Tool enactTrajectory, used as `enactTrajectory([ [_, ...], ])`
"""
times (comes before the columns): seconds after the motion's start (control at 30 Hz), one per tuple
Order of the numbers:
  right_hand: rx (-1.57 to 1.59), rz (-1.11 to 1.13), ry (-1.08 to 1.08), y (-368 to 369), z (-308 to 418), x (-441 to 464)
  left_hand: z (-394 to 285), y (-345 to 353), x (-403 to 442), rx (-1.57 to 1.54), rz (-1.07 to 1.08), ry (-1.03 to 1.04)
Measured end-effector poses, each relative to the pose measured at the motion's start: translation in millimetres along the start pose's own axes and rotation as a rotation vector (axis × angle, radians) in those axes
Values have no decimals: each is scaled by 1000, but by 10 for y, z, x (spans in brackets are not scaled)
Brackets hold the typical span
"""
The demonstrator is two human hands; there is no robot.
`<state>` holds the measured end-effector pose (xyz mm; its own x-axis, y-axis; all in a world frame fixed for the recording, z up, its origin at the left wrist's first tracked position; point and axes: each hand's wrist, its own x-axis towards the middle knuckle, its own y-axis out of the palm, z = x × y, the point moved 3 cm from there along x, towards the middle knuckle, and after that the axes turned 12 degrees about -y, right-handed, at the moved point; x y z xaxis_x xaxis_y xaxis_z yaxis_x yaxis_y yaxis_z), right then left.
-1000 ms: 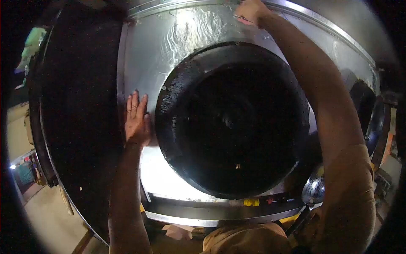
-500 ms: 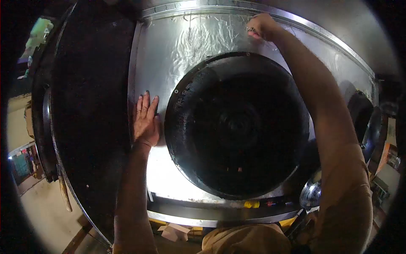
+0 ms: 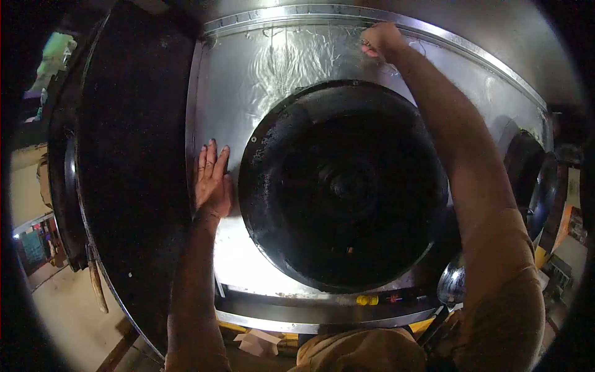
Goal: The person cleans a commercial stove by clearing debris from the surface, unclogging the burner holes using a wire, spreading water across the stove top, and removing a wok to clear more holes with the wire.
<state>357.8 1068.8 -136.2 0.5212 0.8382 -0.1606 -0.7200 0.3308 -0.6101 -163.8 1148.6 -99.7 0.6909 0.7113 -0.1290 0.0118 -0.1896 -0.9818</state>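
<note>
My left hand (image 3: 213,180) lies flat on the metal surface (image 3: 242,68), beside its left edge, with the fingers stretched out. To its right sits a large round black pan-like ring with a dark, hollow-looking middle (image 3: 347,186). Beyond this round piece, my right hand (image 3: 381,42) is closed in a fist against the metal near the far rim. A bit of something thin and wiry shows at its fingers, but what it is cannot be made out. Wet-looking ripples shine on the metal to the left of that fist.
A raised metal rim (image 3: 297,12) runs along the far side. A broad black panel (image 3: 136,186) stands on the left. On the right are dark rounded pans (image 3: 524,161) and a shiny ladle-like bowl (image 3: 452,282). A small yellow object (image 3: 367,300) lies along the near edge.
The view has shifted slightly. My right hand stays closed at nearly the same spot by the far rim. My left hand remains flat on the metal.
</note>
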Motion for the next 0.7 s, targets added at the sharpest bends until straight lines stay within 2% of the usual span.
enactTrajectory([
  [0.03,-247,114,-234,85,15,11,17,13,-6,-1,0,3],
  [0.1,-498,223,-457,97,41,-44,41,42,-3,-30,-11,31],
  [0.17,-724,363,-916,68,150,-295,43,73,6,-26,-3,26],
  [0.2,-733,355,-906,-9,125,-427,40,78,17,-23,-4,2],
  [0.27,-99,76,-113,-274,-143,-669,27,46,-3,-45,-34,44],
  [0.33,370,-66,167,-497,-307,-1086,43,31,-26,-61,-56,88],
  [0.47,510,-208,203,-727,-709,-1661,42,80,-47,-57,-64,84],
  [0.63,488,-309,261,-659,-749,-1865,82,116,-17,-95,-108,84],
  [0.7,373,-278,272,-661,-719,-1858,216,241,83,-125,-135,105],
])
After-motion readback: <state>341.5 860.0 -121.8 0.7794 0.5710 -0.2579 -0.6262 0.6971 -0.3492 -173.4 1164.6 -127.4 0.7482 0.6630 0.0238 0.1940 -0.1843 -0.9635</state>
